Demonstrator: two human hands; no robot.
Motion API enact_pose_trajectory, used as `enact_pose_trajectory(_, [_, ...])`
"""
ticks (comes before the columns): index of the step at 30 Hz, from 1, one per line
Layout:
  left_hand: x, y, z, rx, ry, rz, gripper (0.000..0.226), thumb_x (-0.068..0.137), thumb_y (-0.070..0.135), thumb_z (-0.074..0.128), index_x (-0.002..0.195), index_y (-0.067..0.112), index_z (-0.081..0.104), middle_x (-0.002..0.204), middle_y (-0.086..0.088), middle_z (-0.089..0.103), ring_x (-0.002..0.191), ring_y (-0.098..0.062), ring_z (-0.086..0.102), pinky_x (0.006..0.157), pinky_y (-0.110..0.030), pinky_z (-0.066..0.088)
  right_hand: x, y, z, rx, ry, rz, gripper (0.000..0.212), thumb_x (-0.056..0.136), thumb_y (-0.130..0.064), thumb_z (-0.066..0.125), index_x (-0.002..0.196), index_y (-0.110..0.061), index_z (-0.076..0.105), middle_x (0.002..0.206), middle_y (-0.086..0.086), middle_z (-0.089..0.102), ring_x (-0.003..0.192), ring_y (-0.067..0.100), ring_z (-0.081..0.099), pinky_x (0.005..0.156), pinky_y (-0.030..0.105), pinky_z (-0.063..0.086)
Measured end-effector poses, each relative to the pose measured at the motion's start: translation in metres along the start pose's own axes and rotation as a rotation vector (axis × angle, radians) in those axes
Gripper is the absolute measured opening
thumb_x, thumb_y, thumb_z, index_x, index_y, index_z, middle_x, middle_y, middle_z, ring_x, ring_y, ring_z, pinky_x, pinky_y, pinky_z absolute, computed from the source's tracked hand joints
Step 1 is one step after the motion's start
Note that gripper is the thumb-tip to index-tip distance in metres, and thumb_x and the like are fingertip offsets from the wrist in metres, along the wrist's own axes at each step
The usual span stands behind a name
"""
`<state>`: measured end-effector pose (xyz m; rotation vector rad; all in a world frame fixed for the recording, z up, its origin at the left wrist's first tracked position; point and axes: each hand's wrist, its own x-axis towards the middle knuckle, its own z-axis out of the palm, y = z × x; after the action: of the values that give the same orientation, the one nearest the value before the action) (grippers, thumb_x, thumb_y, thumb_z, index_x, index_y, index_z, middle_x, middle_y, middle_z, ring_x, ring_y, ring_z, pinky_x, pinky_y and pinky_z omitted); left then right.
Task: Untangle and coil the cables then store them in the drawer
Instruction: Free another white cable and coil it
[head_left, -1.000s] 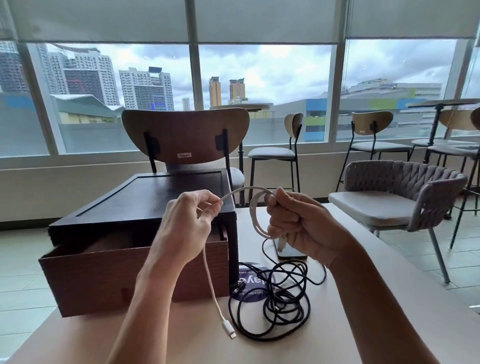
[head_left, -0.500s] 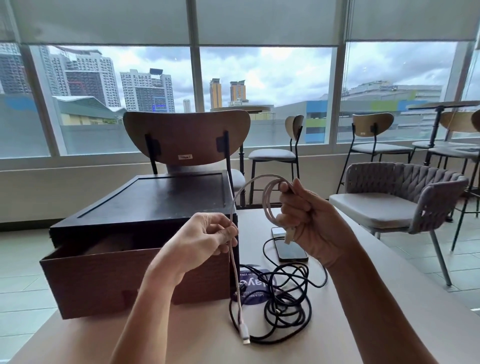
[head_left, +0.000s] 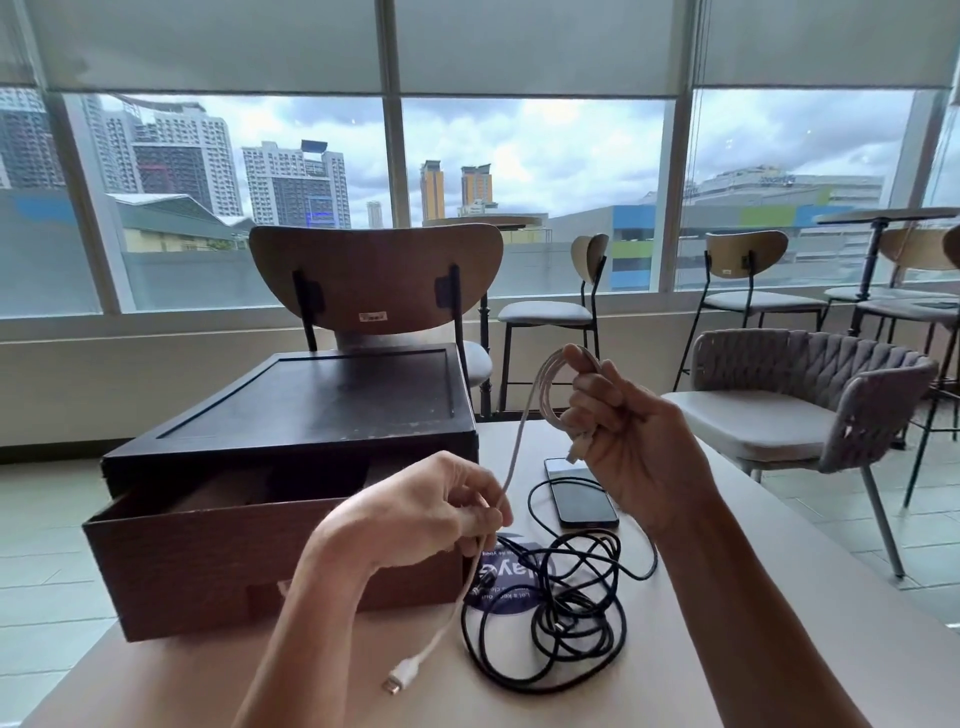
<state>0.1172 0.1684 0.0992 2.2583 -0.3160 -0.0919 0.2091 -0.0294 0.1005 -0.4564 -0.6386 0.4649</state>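
Note:
My right hand (head_left: 628, 441) is raised above the table and grips a few loops of a white cable (head_left: 524, 421). From the loops the cable runs down to my left hand (head_left: 436, 506), which pinches it between thumb and fingers. Its free end with the white plug (head_left: 402, 675) hangs down to the tabletop. A tangled black cable (head_left: 561, 613) lies in a heap on the table below my hands. The dark wooden box has its brown drawer (head_left: 208, 556) pulled open at the left.
A phone (head_left: 582, 493) lies face up behind the black tangle, and a round blue sticker (head_left: 511, 577) sits under it. A wooden-backed chair (head_left: 374, 275) stands behind the box and a woven grey armchair (head_left: 810, 405) at the right. The table's front edge is near me.
My right hand rose with the white loops. My left hand slid down along the cable toward the table, and the hanging plug swung left.

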Motion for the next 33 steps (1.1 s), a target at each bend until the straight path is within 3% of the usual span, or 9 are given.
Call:
enact_pose_trajectory(4, [-0.006, -0.005, 0.000, 0.053, -0.121, -0.148, 0.011, 0.097, 0.012, 0.063, 0.087, 0.015, 0.067, 0.078, -0.001, 0.074, 0.070, -0.011, 0.067, 0.062, -0.018, 0.049, -0.001, -0.005, -0.001, 0.078, -0.076, 0.033, 0.032, 0.103, -0.011, 0.040, 0.120, 0.008, 0.060, 0.067, -0.001, 0.045, 0.056, 0.007, 0.030, 0.060, 0.023, 0.043])
enact_pose_trajectory(6, [-0.007, -0.005, -0.001, 0.045, -0.081, -0.164, 0.011, 0.098, 0.015, 0.063, 0.089, 0.011, 0.067, 0.079, -0.003, 0.075, 0.070, -0.011, 0.070, 0.064, -0.018, 0.051, -0.002, -0.006, -0.001, 0.110, -0.077, 0.038, 0.032, 0.103, -0.009, 0.041, 0.122, 0.011, 0.057, 0.068, 0.002, 0.048, 0.058, 0.008, 0.030, 0.061, 0.025, 0.042])
enact_pose_trajectory(9, [-0.003, -0.002, -0.006, -0.122, 0.255, -0.096, 0.012, 0.098, 0.013, 0.063, 0.092, 0.003, 0.067, 0.084, -0.012, 0.076, 0.071, -0.016, 0.073, 0.066, -0.020, 0.055, -0.004, -0.009, -0.001, 0.112, -0.062, 0.039, 0.034, 0.104, -0.008, 0.038, 0.124, 0.013, 0.055, 0.069, 0.005, 0.051, 0.059, 0.010, 0.030, 0.063, 0.028, 0.044])
enact_pose_trajectory(13, [0.004, 0.005, -0.010, -0.635, 0.801, 0.086, 0.008, 0.095, 0.010, 0.064, 0.089, 0.006, 0.067, 0.077, -0.008, 0.075, 0.070, -0.015, 0.074, 0.066, -0.020, 0.057, -0.004, -0.007, 0.001, 0.064, -0.065, 0.097, 0.032, 0.104, -0.007, 0.038, 0.123, 0.013, 0.054, 0.070, 0.004, 0.047, 0.059, 0.010, 0.030, 0.063, 0.029, 0.044])
enact_pose_trajectory(16, [0.007, 0.012, -0.008, -0.941, 0.984, 0.171, 0.010, 0.095, 0.007, 0.064, 0.085, 0.008, 0.066, 0.071, -0.004, 0.072, 0.065, -0.010, 0.073, 0.062, -0.013, 0.054, -0.004, -0.002, 0.007, 0.008, -0.096, 0.138, 0.028, 0.103, -0.006, 0.041, 0.121, 0.010, 0.054, 0.070, 0.001, 0.041, 0.058, 0.008, 0.028, 0.062, 0.026, 0.042])
enact_pose_trajectory(20, [0.009, 0.017, -0.003, -1.121, 0.913, 0.138, 0.009, 0.094, 0.005, 0.065, 0.085, 0.008, 0.066, 0.073, -0.007, 0.072, 0.066, -0.011, 0.073, 0.062, -0.014, 0.056, -0.004, 0.006, 0.013, -0.060, -0.125, 0.162, 0.026, 0.103, -0.006, 0.042, 0.121, 0.008, 0.053, 0.072, -0.003, 0.032, 0.058, 0.007, 0.027, 0.061, 0.023, 0.036])
enact_pose_trajectory(22, [0.008, 0.017, -0.002, -1.055, 0.869, 0.123, 0.008, 0.093, 0.006, 0.065, 0.085, 0.007, 0.067, 0.073, -0.007, 0.073, 0.065, -0.012, 0.072, 0.061, -0.014, 0.056, -0.005, 0.006, 0.015, -0.072, -0.128, 0.155, 0.026, 0.103, -0.006, 0.041, 0.120, 0.008, 0.054, 0.072, -0.003, 0.033, 0.057, 0.007, 0.028, 0.061, 0.023, 0.037])
enact_pose_trajectory(27, [0.009, 0.013, -0.003, -0.779, 0.952, 0.148, 0.010, 0.093, 0.006, 0.066, 0.084, 0.007, 0.068, 0.071, -0.008, 0.073, 0.064, -0.015, 0.071, 0.062, -0.016, 0.055, -0.007, 0.001, 0.017, -0.039, -0.142, 0.137, 0.029, 0.105, -0.006, 0.035, 0.121, 0.011, 0.053, 0.073, -0.001, 0.035, 0.060, 0.009, 0.029, 0.064, 0.026, 0.040])
enact_pose_trajectory(33, [0.003, 0.018, -0.004, -0.919, 0.796, 0.127, 0.009, 0.094, 0.005, 0.063, 0.087, 0.004, 0.069, 0.073, -0.008, 0.073, 0.066, -0.012, 0.071, 0.061, -0.014, 0.055, -0.008, 0.005, 0.012, -0.047, -0.120, 0.153, 0.031, 0.105, -0.006, 0.033, 0.123, 0.011, 0.051, 0.074, -0.001, 0.035, 0.061, 0.009, 0.030, 0.063, 0.027, 0.040])
